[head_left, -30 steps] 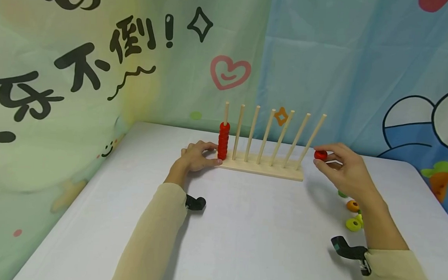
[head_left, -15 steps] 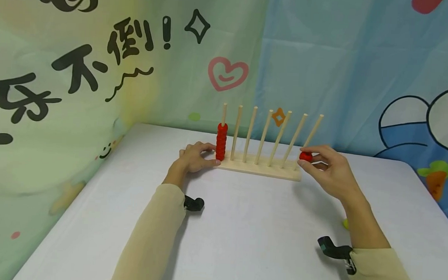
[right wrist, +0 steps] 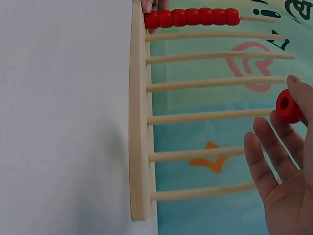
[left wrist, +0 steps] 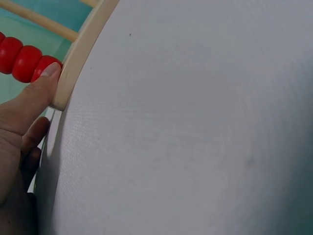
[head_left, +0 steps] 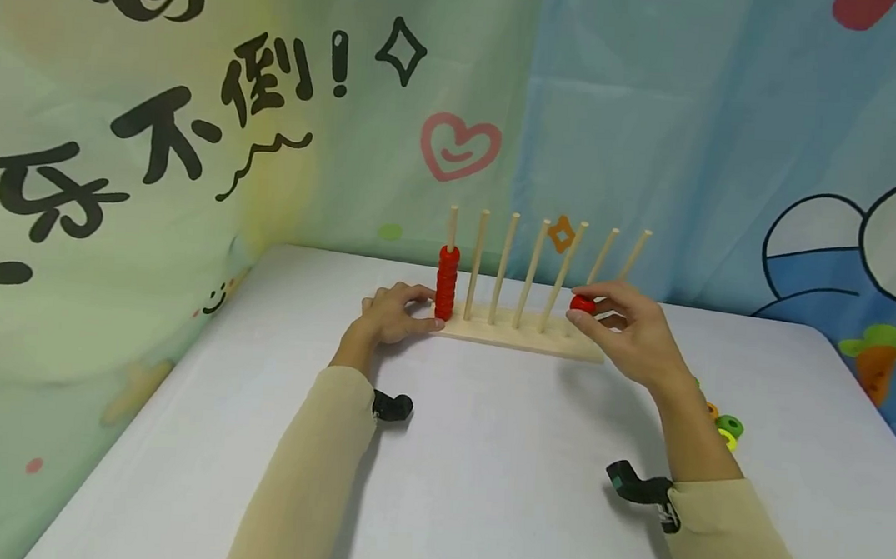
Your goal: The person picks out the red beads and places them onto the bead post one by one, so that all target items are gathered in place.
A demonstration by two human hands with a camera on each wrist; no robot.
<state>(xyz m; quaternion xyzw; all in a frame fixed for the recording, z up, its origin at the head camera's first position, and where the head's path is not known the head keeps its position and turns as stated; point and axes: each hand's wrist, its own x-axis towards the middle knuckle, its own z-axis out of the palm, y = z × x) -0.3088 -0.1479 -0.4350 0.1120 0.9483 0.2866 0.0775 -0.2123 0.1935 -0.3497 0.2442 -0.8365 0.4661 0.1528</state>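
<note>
A wooden bead rack stands on the table with a row of upright pegs. Its leftmost peg carries a stack of several red beads, the peg's top sticking out above. My left hand grips the rack's left end; in the left wrist view the thumb lies on the base beside the lowest bead, fingers behind. Between thumb and fingertips, my right hand pinches a single red bead, its hole showing in the right wrist view. That bead is held up near the rack's right-hand pegs, which bear no beads.
Loose beads lie right of the rack, partly hidden by my right forearm: a green bead, a yellow bead and an orange bead among them. A printed cloth backdrop hangs behind the white table.
My right hand has carried the red bead leftward, from beyond the rack's right end to in front of its right-hand pegs. The left hand has stayed on the rack's end.
</note>
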